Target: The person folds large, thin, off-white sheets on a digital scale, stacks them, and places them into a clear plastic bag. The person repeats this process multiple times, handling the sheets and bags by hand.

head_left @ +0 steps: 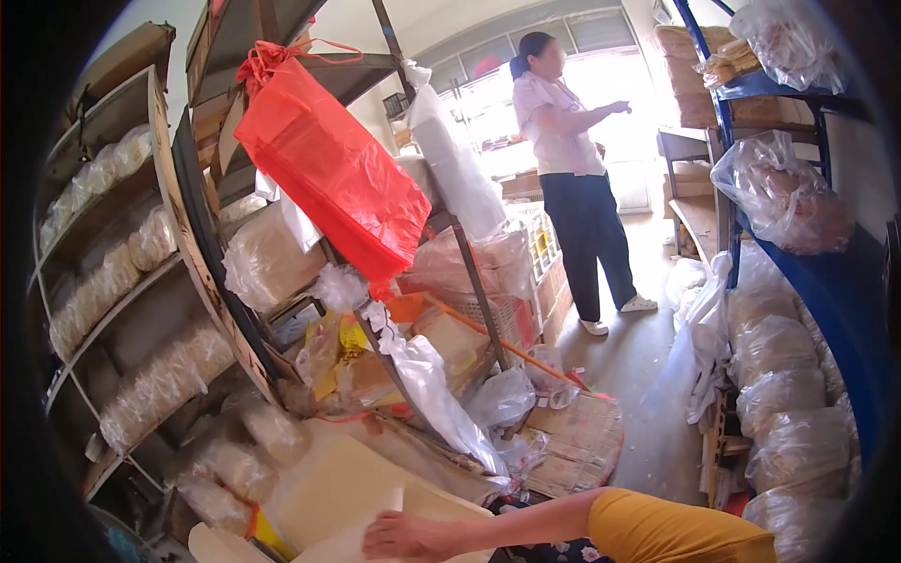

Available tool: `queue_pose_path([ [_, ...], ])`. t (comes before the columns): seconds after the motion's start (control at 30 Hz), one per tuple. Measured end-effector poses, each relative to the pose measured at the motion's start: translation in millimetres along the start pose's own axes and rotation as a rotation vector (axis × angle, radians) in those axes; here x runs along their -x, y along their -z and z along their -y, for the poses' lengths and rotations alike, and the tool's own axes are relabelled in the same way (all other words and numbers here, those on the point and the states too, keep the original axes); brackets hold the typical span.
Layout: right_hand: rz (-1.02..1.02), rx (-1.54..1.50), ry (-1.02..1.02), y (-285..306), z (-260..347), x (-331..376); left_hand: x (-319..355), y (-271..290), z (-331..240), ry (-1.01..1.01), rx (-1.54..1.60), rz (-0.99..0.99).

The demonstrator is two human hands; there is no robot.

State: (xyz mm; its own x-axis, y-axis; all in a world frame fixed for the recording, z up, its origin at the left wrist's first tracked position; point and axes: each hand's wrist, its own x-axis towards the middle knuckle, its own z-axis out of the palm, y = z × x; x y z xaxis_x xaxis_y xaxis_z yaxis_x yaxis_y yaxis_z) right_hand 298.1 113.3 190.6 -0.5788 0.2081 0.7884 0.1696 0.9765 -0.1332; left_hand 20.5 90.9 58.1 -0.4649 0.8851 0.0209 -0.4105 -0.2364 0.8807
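Observation:
My right hand (405, 537) comes in from the lower right at the end of a bare forearm and a yellow sleeve (676, 530). It lies palm down on a large tan paper sheet (343, 483) at the bottom of the view, with its fingers fairly straight and side by side. No object shows in it. Under the forearm is some dark flowered cloth (563, 552). Left of the sheet sit several clear-wrapped bundles (244, 464). My left hand is out of view.
Racks of wrapped bundles (164, 375) line the left. A red plastic bag bundle (328, 159) hangs above the middle. Flattened cardboard (572, 441) lies on the floor. A person (572, 178) stands farther back. Blue shelving (807, 310) and stacked bags (779, 375) occupy the right.

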Motion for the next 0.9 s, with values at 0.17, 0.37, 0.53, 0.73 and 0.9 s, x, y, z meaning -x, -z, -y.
queue_pose_path([
  [0.17,0.138,-0.182,-0.317,-56.6,-47.2,143.0,8.4,29.2,51.0,-0.115,-0.426,0.396],
  [0.37,0.229,-0.413,-1.092,-35.9,-55.9,139.3,17.7,24.9,27.9,-0.138,-0.827,0.436],
  [0.53,0.244,-0.084,-1.083,-61.6,-74.0,135.1,29.0,-24.0,5.4,-0.561,-1.390,0.353],
  [0.73,0.525,0.405,-0.683,-46.8,-41.2,82.0,32.6,-29.5,17.8,-0.620,-1.754,0.751],
  [0.9,0.722,0.222,-0.703,-38.4,-56.1,96.0,19.8,-34.4,26.6,-0.693,-1.667,0.786],
])
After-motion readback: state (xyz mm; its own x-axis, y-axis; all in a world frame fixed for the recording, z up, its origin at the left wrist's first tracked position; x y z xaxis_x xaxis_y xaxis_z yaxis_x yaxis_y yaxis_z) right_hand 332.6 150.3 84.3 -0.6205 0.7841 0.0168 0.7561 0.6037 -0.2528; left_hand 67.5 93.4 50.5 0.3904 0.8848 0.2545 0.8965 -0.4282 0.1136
